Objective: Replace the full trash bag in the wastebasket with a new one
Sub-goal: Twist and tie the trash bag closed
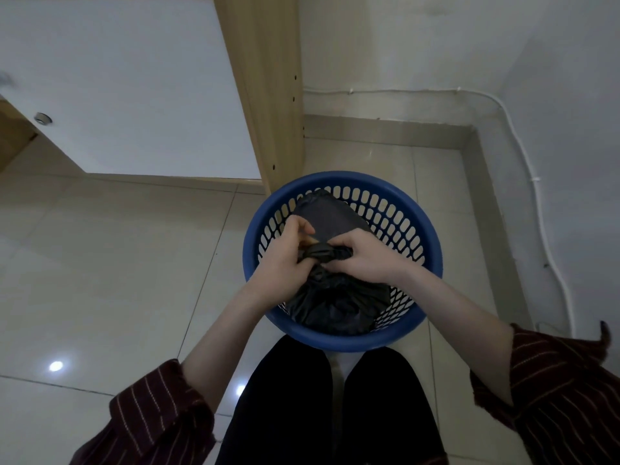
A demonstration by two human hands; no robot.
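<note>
Head view: the black trash bag [335,303] sits inside the blue wastebasket [250,241], bulging against its near wall, with a flap of the same dark film lying toward the far side. Both hands work its gathered neck. The left hand [285,253] has its fingers curled round one twisted end, and the right hand [365,256] clamps the other. The step looks like knotting the neck shut. To do it well, keep the twist tight, pull the ends apart evenly, and seat the knot low before lifting. The wastebasket stands on the tiled floor [117,263] beside a wooden cabinet panel [265,95]. No fresh bag shows.
</note>
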